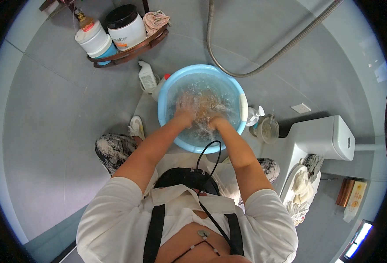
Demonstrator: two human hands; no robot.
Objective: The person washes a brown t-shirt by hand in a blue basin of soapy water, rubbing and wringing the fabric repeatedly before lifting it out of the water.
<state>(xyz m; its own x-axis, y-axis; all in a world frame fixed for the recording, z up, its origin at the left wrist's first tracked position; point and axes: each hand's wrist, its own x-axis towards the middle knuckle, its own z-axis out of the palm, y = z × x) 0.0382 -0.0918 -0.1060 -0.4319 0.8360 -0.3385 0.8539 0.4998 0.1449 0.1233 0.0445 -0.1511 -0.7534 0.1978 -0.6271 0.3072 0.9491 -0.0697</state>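
Light-blue basin (162,115) sits in front of the person, between the knees, with water splashing inside. Left hand (185,105) and right hand (211,108) both in the water; splash and blur hide the fingers, can't tell if either grips anything. White bottle (147,79) just off basin's left. Gray hose (263,66) loops by far rim. Upper left: brown shelf (151,44), 2 tubs (126,31). Right: white toilet (316,136), clothes (302,190) on it.

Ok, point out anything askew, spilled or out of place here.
Loosely bunched cloths lie on the toilet at the right, arguably an odd place for fabric. Water splashes in the blue basin, but no clear spill or damage shows.
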